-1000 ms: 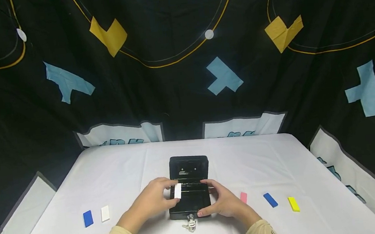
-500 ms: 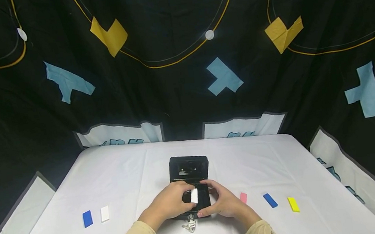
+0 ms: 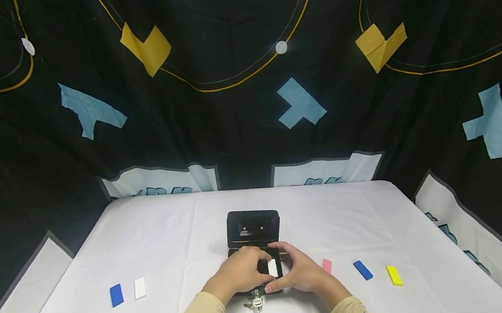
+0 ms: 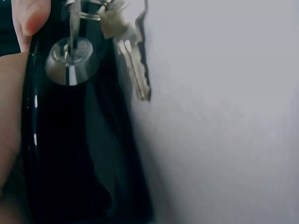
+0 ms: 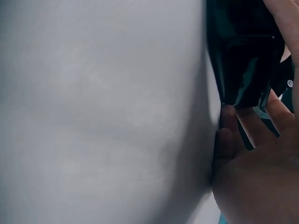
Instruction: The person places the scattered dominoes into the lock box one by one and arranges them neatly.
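A small black metal cash box stands with its lid raised at the table's middle. Inside its right part, a white rectangular block is pinched at its ends between the thumb and fingers of my left hand. My right hand grips the box's right end, thumb at the front edge and fingers toward the back; the right wrist view shows its fingers against the box wall. A lock with keys hanging from it sits on the front. My left hand covers much of the box's interior.
On the white-covered table, a blue block and another white block lie at left. To the right lie a pink block, a blue block and a yellow block. A black curtain hangs behind.
My left hand has carried the white block rightward across the box, from its left side to its right side. My right hand has kept its grip on the box.
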The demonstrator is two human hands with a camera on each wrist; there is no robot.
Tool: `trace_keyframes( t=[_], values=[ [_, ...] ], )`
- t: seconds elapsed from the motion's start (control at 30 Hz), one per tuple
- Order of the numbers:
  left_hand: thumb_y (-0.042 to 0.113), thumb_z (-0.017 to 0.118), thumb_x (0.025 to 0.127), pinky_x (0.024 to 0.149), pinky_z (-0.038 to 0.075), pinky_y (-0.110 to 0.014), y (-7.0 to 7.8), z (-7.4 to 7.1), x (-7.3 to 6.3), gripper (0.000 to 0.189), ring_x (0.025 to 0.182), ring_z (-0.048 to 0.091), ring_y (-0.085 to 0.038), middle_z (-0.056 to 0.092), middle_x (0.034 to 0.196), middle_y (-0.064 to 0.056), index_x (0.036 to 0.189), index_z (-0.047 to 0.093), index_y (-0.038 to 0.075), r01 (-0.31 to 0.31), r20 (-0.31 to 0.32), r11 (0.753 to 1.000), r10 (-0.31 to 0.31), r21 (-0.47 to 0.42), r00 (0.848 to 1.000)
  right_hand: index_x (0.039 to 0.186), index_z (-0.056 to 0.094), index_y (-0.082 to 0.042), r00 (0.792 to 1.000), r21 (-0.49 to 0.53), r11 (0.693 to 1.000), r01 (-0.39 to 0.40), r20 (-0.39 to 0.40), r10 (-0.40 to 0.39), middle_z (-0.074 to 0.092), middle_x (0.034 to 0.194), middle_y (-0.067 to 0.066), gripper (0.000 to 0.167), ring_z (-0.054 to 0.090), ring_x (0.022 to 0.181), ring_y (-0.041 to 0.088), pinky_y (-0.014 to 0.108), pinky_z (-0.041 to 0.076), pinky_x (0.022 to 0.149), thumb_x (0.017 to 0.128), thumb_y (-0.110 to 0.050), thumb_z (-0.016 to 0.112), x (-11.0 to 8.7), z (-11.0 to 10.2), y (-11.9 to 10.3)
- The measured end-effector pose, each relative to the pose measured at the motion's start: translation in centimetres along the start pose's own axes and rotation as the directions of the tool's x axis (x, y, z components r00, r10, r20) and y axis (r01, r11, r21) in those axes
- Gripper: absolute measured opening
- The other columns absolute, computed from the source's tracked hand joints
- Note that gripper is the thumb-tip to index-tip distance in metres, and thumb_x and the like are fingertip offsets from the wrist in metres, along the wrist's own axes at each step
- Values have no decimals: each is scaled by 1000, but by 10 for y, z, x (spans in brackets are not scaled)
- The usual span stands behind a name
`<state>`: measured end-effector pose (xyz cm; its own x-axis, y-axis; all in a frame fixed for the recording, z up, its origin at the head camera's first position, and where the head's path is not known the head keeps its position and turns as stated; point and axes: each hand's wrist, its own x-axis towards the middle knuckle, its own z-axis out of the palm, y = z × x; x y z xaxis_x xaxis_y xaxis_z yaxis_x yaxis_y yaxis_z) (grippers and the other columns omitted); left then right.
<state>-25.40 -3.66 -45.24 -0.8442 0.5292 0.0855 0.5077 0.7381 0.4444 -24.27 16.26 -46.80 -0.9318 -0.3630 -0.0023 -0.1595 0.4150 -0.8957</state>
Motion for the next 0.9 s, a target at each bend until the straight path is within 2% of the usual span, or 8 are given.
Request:
trace_keyframes(
  t=[0.27, 0.43, 0.9],
  values=[
    [44, 83, 79, 96, 52, -46, 1, 3, 3, 48, 115, 62, -27, 69, 119, -3, 115, 76, 13, 9, -2, 1000, -9, -5, 1000, 139, 53, -14, 1000, -29, 1000, 6, 0, -6, 65, 123, 6, 91, 58, 117, 30, 62, 37, 105, 61, -17, 98, 2, -1, -4],
    [45, 83, 78, 96, 52, -47, 3, 4, 4, 49, 114, 62, -26, 68, 118, -2, 115, 76, 14, 16, 7, 1000, -16, -18, 1000, 138, 54, -16, 1000, -44, 999, -7, -3, 7, 63, 125, 5, 89, 56, 119, 30, 60, 41, 102, 61, -19, 99, 3, -3, -3],
    [42, 85, 77, 99, 50, -45, 4, 7, 5, 46, 112, 62, -24, 67, 116, 2, 113, 76, 15, 31, 6, 998, -30, -46, 1000, 137, 56, -19, 1000, -42, 999, -5, -9, 4, 63, 120, 3, 89, 56, 113, 25, 56, 41, 101, 60, -24, 100, 4, -2, 1]
  ],
)
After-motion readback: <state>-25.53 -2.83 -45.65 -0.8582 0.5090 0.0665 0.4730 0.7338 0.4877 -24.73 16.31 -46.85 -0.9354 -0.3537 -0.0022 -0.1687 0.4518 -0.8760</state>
